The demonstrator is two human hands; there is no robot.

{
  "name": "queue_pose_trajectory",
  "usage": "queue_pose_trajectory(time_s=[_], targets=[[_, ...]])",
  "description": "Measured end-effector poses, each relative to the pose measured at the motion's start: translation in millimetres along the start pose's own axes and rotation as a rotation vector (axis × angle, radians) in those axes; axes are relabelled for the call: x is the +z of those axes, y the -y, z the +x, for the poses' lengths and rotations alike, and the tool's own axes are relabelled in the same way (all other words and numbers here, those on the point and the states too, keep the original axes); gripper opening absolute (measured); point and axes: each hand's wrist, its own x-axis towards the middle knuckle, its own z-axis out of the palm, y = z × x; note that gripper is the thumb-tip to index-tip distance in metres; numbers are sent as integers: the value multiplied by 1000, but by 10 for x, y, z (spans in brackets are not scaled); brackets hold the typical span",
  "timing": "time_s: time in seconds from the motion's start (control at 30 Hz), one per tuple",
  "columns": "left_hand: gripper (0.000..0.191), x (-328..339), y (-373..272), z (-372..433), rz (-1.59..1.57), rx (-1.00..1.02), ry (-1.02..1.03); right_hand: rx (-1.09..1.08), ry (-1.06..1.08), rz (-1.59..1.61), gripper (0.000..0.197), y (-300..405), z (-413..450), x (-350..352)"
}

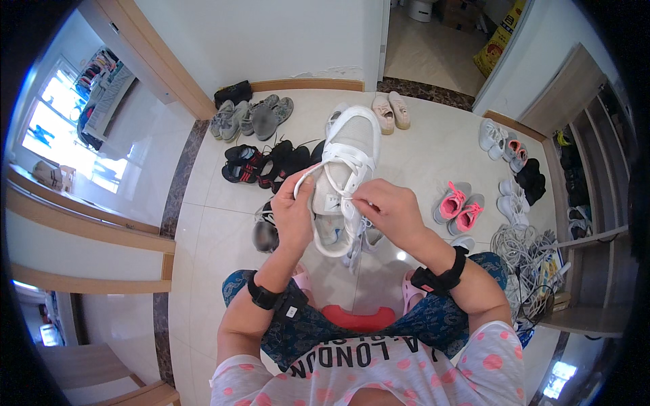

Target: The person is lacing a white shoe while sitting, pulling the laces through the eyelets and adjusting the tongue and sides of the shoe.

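A white lace-up sneaker [354, 133] is held up in front of me, its toe pointing away and its opening towards me. My left hand [294, 210] grips the left side of the sneaker's collar, thumb on top, beside a loop of white lace [306, 178]. With thumb and index finger my right hand [383, 205] pinches the lace at the upper eyelets on the right side. A printed label shows on the tongue [327, 200]. Part of another white shoe shows behind the toe, and more light shoes [373, 238] are partly hidden below the sneaker.
Black shoes [284, 160] and grey shoes [231, 119] stand on the tiled floor at left, pale pink shoes [391, 111] ahead. Grey shoes with pink laces [459, 207] are at right. Coiled cables [518, 248] lie beside an open shoe cabinet [599, 147]. A red stool [358, 318] is beneath me.
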Motion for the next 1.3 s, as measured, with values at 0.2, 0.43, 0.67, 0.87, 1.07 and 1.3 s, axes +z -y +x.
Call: queue_pose_trajectory(time_s=[0.2, 0.43, 0.67, 0.87, 1.07, 1.3], targets=[[21, 19, 2, -30, 35, 17, 36, -36, -19, -85, 10, -161, 88, -33], [21, 32, -10, -30, 49, 31, 29, 142, -139, -115, 13, -320, 203, -221], [22, -8, 38, 11, -4, -3, -20, -16, -73, -116, 9, -117, 176, -255], [23, 14, -15, -9, 41, 28, 0, -59, -24, -199, 9, -120, 155, -194], [23, 19, -35, -37, 93, 76, 36, -49, 8, -187, 7, -90, 158, -168], [23, 10, -33, -49, 151, 128, 68, -70, 45, -253, 6, -67, 157, -159]])
